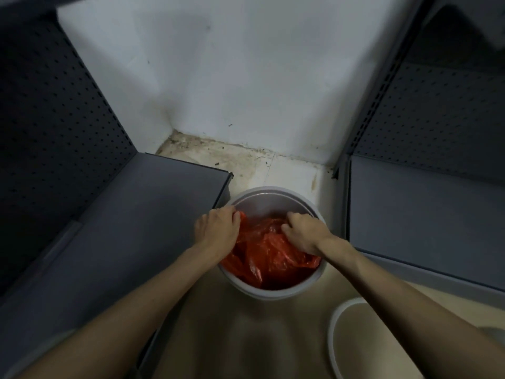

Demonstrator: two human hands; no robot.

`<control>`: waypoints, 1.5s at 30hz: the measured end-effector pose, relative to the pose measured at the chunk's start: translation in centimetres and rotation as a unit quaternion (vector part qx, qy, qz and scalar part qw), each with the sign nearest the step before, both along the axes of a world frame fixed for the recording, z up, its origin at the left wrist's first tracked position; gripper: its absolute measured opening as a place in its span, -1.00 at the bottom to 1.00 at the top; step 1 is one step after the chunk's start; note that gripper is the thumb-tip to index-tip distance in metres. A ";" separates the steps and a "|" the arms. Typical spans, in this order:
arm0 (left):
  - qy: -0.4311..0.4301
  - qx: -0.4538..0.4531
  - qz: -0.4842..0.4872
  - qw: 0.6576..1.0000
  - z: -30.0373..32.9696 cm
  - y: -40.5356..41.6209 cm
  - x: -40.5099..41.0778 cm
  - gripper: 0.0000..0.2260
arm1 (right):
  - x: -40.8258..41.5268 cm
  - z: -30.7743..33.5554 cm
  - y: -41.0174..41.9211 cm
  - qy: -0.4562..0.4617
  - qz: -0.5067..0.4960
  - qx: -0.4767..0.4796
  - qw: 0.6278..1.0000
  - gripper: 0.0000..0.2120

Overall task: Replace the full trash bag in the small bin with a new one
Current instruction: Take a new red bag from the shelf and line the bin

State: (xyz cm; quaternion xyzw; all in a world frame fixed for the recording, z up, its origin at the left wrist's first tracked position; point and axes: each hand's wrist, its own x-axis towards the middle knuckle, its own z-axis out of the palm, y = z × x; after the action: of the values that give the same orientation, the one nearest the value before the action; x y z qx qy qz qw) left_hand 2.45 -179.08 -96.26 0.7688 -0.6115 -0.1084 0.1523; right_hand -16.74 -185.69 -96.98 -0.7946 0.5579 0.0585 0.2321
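Tiled floor in a corner between grey shelving units. Small white bin stands upright, mouth up, containing the red plastic trash bag. Left hand pinches the film at the rim; right hand grips gathered folds. Film appears thin, limp, slippery, probably light; best held by its bunched mouth.

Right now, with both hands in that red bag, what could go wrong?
The red bag looks thin and crinkly, so it might tear where the left hand and right hand grip it. The bin sits tight beside the grey shelf, so tugging could tip it. The white ring lies close behind, easy to step on.
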 end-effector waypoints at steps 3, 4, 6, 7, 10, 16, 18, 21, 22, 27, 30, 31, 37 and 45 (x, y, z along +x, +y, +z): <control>-0.021 -0.009 -0.004 1.000 0.1 0.0 0.3 -0.73 | -0.7 1.4 0.2 0.005 0.010 -0.064 0.998 -0.71; -0.020 -0.011 -0.004 1.000 0.3 0.1 0.4 -0.74 | -1.0 1.8 0.3 0.002 0.010 -0.081 0.997 -0.73; -0.007 -0.024 -0.003 1.000 0.7 0.2 0.7 -0.77 | -2.0 2.4 0.3 -0.006 0.004 -0.105 0.994 -0.77; 0.003 -0.033 -0.006 0.999 0.9 0.2 0.9 -0.79 | -2.5 2.7 0.3 -0.012 0.000 -0.113 0.993 -0.78; 0.021 -0.052 -0.054 0.997 1.3 0.6 1.6 -0.81 | -4.3 2.8 0.4 -0.037 -0.014 -0.130 0.991 -0.78; -0.017 -0.039 -0.075 0.996 0.4 1.6 4.9 -0.84 | -8.9 2.0 0.5 -0.061 -0.027 -0.159 0.985 -0.76; -0.038 -0.031 -0.096 0.994 0.1 1.8 4.9 -0.82 | -9.3 1.5 1.0 -0.059 -0.016 -0.160 0.985 -0.77; -0.024 -0.045 -0.099 0.994 0.0 1.4 4.3 -0.80 | -9.1 0.8 0.6 -0.075 -0.048 -0.162 0.983 -0.77; -0.025 -0.051 -0.099 0.994 0.0 1.1 4.2 -0.81 | -9.0 0.8 0.3 -0.079 -0.060 -0.158 0.982 -0.77; -0.033 -0.064 -0.078 0.994 0.1 -1.3 4.9 -0.81 | -8.3 0.8 -2.2 -0.109 -0.087 -0.133 0.981 -0.73; -0.024 -0.055 -0.056 0.997 -0.3 -3.0 5.4 -0.82 | -7.7 0.6 -3.8 -0.126 -0.088 -0.113 0.982 -0.71; -0.021 -0.054 -0.047 0.997 -0.5 -3.5 5.5 -0.82 | -7.6 0.3 -4.3 -0.130 -0.088 -0.112 0.981 -0.70; -0.018 -0.044 -0.028 0.998 -2.0 -6.1 6.1 -0.80 | -7.1 -1.1 -6.8 -0.110 -0.067 -0.131 0.983 -0.70; -0.017 -0.029 -0.010 0.999 -4.1 -7.7 5.9 -0.81 | -7.3 -2.8 -8.4 -0.080 -0.064 -0.113 0.988 -0.74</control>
State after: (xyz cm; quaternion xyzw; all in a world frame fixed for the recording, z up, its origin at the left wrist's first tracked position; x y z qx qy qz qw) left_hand 8.35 -186.76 -100.31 0.7595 -0.6248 -0.0794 0.1627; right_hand -24.03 -194.09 -99.75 -0.7802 0.5908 -0.0833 0.1879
